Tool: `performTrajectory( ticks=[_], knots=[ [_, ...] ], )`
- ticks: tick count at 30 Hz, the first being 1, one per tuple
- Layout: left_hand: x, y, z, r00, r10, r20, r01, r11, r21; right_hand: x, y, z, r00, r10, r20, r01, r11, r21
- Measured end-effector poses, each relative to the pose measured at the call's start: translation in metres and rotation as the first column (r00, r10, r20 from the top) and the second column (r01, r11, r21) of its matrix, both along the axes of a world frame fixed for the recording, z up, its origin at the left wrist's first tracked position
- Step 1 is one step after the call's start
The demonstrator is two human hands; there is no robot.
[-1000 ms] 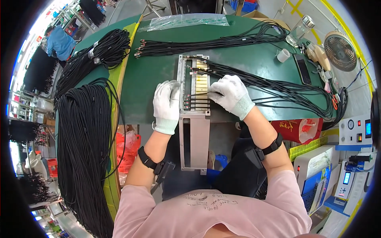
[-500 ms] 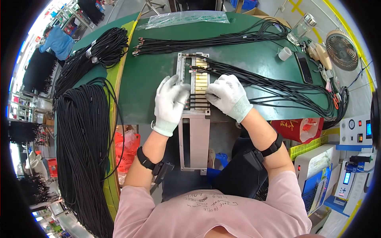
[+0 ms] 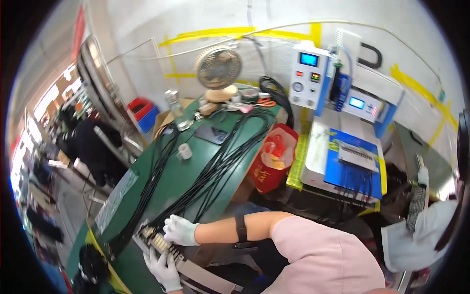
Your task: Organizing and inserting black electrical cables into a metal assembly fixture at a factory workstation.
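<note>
Part-filled, it looks: black cables [image 3: 218, 166] trail from the metal fixture [image 3: 157, 241] at the counter [image 3: 178, 179] edge, pale slots show bare, the left hand [image 3: 162, 272] splays against it, the right hand [image 3: 181, 231] curls alongside, any grip impossible to tell.

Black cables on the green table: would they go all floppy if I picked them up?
Probably floppy: the black cables curve round near the far end of the table. They're long and thin, so their ends would likely trail. They might also tangle, since several lie bunched close together.
</note>
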State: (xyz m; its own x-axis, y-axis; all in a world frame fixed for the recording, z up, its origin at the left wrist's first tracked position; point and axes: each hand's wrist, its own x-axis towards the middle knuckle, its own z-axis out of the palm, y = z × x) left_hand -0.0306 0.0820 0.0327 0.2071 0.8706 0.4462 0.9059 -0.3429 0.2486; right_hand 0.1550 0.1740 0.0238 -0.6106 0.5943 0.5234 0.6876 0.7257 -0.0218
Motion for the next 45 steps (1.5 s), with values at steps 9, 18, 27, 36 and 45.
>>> performTrajectory(
  ticks=[9, 18, 27, 36, 45],
  knots=[
    [-0.019, 0.019, -0.007, 0.983, -0.111, -0.143, 0.130, 0.983, 0.129, 0.072, -0.002, 0.010, 0.928, -0.032, -0.371, -0.010, 0.994, -0.112],
    [-0.060, 0.041, -0.045, 0.939, -0.167, -0.301, 0.217, 0.966, 0.141, 0.109, -0.022, -0.004, 0.105, -0.291, -0.951, -0.591, 0.751, -0.295],
    [-0.049, 0.046, -0.020, 0.851, -0.262, -0.456, 0.391, 0.895, 0.216, 0.147, -0.006, -0.002, -0.047, -0.708, -0.704, -0.873, 0.371, -0.315],
    [-0.059, 0.052, -0.039, 0.888, -0.306, -0.344, 0.424, 0.835, 0.352, 0.142, -0.002, -0.016, -0.088, -0.655, -0.750, -0.932, 0.320, -0.170],
    [-0.041, 0.032, -0.020, 0.968, -0.201, -0.148, 0.226, 0.958, 0.176, 0.140, -0.007, -0.018, -0.104, -0.649, -0.754, -0.916, 0.358, -0.183]
  ],
)
